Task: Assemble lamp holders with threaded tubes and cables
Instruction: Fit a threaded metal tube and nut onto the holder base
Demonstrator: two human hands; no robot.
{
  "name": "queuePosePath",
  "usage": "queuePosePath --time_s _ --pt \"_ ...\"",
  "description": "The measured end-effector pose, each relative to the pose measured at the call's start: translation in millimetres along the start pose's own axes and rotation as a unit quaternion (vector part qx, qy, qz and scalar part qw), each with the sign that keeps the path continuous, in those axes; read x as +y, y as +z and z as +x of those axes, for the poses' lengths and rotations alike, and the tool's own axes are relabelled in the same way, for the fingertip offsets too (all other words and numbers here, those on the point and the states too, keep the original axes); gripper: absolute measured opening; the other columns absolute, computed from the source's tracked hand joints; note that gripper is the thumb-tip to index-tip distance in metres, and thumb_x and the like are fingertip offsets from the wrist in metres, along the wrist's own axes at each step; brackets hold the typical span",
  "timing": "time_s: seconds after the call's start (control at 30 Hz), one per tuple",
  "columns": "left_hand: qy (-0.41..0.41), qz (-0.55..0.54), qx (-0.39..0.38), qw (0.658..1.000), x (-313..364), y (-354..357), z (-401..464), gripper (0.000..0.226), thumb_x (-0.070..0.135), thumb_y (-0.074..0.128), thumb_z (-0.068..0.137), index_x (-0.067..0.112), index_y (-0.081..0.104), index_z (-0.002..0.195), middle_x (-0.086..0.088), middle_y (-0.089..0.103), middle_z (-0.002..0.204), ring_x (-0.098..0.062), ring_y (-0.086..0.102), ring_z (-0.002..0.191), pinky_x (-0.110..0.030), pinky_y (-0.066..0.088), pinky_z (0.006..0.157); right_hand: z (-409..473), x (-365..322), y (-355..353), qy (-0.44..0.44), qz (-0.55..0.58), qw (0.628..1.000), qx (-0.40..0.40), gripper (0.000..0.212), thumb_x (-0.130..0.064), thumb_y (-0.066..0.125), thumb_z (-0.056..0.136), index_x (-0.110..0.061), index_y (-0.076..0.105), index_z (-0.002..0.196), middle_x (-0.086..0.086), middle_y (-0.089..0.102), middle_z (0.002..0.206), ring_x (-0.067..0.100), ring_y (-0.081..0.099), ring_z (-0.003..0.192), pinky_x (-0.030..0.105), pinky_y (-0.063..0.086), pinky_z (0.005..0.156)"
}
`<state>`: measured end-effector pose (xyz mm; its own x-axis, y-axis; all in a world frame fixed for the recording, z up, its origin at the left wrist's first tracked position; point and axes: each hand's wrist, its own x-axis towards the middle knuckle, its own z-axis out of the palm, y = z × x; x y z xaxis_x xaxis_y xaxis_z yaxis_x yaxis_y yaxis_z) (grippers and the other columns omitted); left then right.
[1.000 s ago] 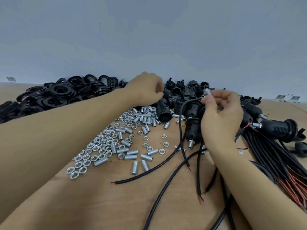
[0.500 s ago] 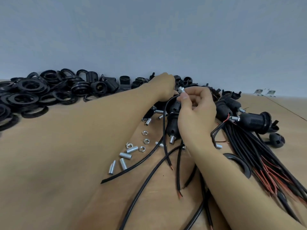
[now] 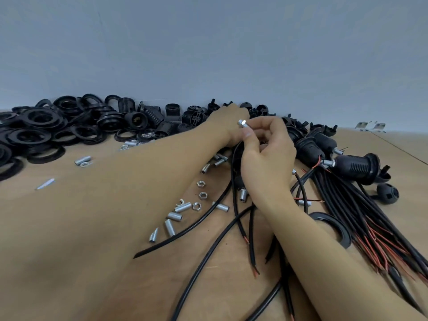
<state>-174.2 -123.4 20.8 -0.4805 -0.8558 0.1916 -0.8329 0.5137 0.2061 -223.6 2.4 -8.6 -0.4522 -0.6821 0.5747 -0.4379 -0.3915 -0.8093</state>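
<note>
My right hand (image 3: 266,156) pinches a short silver threaded tube (image 3: 242,123) between thumb and fingertips, and a black cable (image 3: 234,172) hangs down from that grip onto the table. My left hand (image 3: 228,120) reaches just behind it into the pile of black lamp holders (image 3: 196,117). Its fingers are hidden, so I cannot see whether it holds anything. Loose threaded tubes (image 3: 183,207) and hex nuts (image 3: 202,194) lie under and beside my left forearm. Several black cables with red-tipped ends (image 3: 252,262) cross the wooden table (image 3: 92,251).
A heap of black rings (image 3: 37,121) fills the back left. Lamp holders with tubes and cables attached (image 3: 356,167) lie bundled at the right. A single black ring (image 3: 333,223) sits beside my right forearm. Small metal brackets (image 3: 370,126) lie by the wall.
The view has swung, and my left forearm now covers most of the nuts and tubes. My right hand keeps its pinch on the tube and cable. My left hand stays at the holder pile.
</note>
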Motion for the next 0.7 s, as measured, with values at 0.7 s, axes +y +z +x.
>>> queuePosePath --time_s 0.7 --pt "-0.147 -0.111 0.172 0.968 -81.4 -44.2 -112.9 0.041 0.003 0.048 0.092 0.013 0.051 0.131 -0.016 0.059 0.11 -0.031 0.056 0.1 -0.039 0.05 0.083 -12.5 -20.4 1.1 0.0 0.053 0.998 -0.034 0.014 -0.015 0.059 0.093 -0.028 0.057 0.09 -0.008 0.067 0.077 0.0 0.061 0.071 0.015 0.049 0.066"
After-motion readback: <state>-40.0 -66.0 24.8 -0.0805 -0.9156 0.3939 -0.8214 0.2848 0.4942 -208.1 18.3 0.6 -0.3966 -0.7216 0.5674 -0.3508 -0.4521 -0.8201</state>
